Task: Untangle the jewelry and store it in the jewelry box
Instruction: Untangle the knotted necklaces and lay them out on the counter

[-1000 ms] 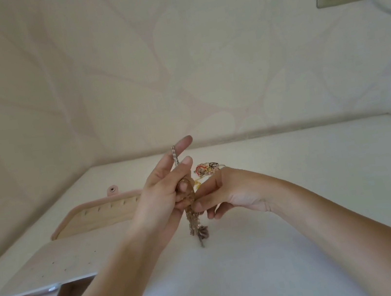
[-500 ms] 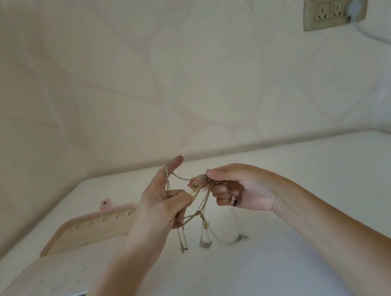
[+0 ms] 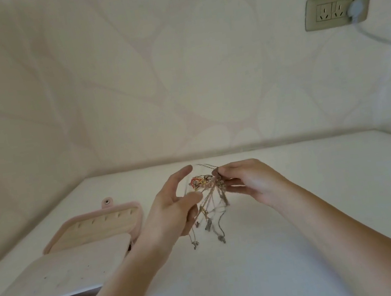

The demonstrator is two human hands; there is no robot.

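A tangle of thin chains hangs in the air above the white table, with a small red and gold knot at its top and several pendants dangling below. My right hand pinches the top of the tangle between thumb and fingers. My left hand is just left of it, fingers spread, with thumb and lower fingers touching the strands. The pink jewelry box stands at the left, its lid flipped back and a drawer pulled out at the front.
The white table runs to a wall at the back and on both sides. A wall socket with a plug and a grey cable sits high on the right.
The bunched jewelry has been spread into loose hanging strands. My left hand has opened its fingers and my right hand has shifted its pinch to the top. The view tilted down a little.
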